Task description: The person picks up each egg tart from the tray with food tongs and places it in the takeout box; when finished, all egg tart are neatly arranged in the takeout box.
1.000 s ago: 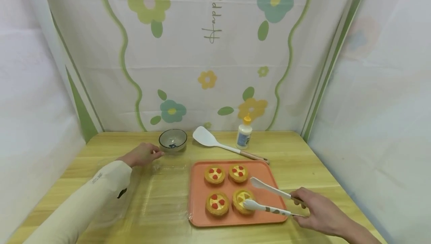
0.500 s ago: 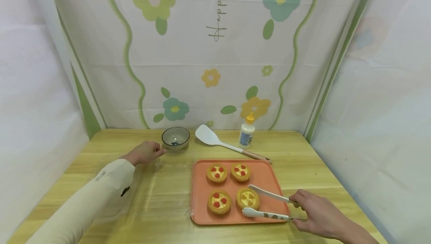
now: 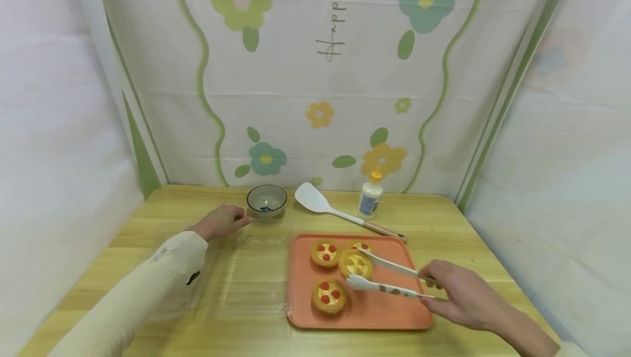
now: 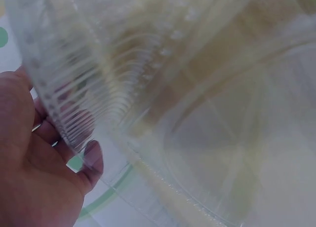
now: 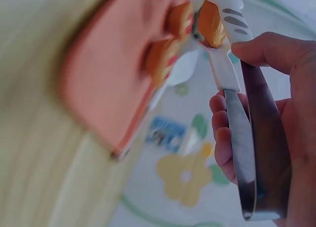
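My right hand (image 3: 463, 294) grips a pair of tongs (image 3: 384, 288) with white tips and metal arms. Between the tips is a tart with yellow wedge topping (image 3: 356, 266), raised off the orange tray (image 3: 384, 313). It partly hides a red-dotted tart (image 3: 363, 246) behind it. Two more red-dotted tarts lie at the tray's left: a far tart (image 3: 325, 253) and a near tart (image 3: 329, 296). My left hand (image 3: 222, 222) pinches the ribbed rim of a clear plastic container (image 4: 113, 89), its thumb and fingers on either side of the wall.
A grey bowl (image 3: 267, 201) stands just beyond my left hand. Behind the tray lies a white spatula (image 3: 313, 199) with its handle pointing right. A white bottle (image 3: 370, 199) with a yellow cap stands near the cloth backdrop. The wooden table (image 3: 463, 247) extends to the right.
The tongs have closed on the yellow-topped tart and lifted it from the tray's front, moving it away from me. My left hand keeps its hold on the container.
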Motion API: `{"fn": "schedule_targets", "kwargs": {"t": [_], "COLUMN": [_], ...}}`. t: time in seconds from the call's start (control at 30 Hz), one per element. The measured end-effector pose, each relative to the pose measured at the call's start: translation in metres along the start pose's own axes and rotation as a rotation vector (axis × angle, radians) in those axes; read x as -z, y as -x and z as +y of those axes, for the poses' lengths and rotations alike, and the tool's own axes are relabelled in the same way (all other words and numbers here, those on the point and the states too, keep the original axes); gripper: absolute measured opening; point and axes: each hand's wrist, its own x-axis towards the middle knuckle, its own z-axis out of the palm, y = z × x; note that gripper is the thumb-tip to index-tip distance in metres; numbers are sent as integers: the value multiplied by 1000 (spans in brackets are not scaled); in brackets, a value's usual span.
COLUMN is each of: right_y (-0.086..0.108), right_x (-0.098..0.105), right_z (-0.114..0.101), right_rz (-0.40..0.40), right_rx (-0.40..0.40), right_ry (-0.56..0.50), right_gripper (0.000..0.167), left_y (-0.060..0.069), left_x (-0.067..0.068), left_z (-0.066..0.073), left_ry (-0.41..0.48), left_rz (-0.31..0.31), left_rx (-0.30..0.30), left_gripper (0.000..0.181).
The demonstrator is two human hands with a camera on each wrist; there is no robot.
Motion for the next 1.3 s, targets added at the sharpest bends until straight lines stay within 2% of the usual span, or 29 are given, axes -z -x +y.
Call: {"fn": "schedule_targets", "kwargs": {"t": [0.07,0.13,0.33,0.47,0.6,0.73,0.8,1.0,1.3], "right_y": [-24,-52,-141,-175,-187,-192,-193,-188,-186], "right_x": [-1,-6,-37,-62,-75,-81,-82,-75,-79], "right_z": [-12,-26,-70,-85,-92,-99,-101,-96,-94], "right_rz": [3,-30,-223,-351,-393,-402,-413,-456,-429], "right_rx": [34,56,154,229,297,324,309,183,233], "right_ry": [3,0,-9,7,19,-2,-17,-62,-76], "right_gripper": [29,27,29,27,27,29,31,34,30], "left_y": [1,2,0,-6,-9,-8,-7,-6,-1], "left_x": [-1,-1,-5,-15,-21,-19,-16,-12,-12], "left_z": [1,2,4,4,3,-2,-4,-1,-1], "left_ry": [-1,0,-6,-25,-40,-65,-73,-71,-63], "left_rz": [17,32,45,42,36,57,75,112,114], "left_rx": [-6,-7,-3,-3,34,79,70,16,46], "left_gripper": [33,33,33,33,32,30,29,28,27]}}
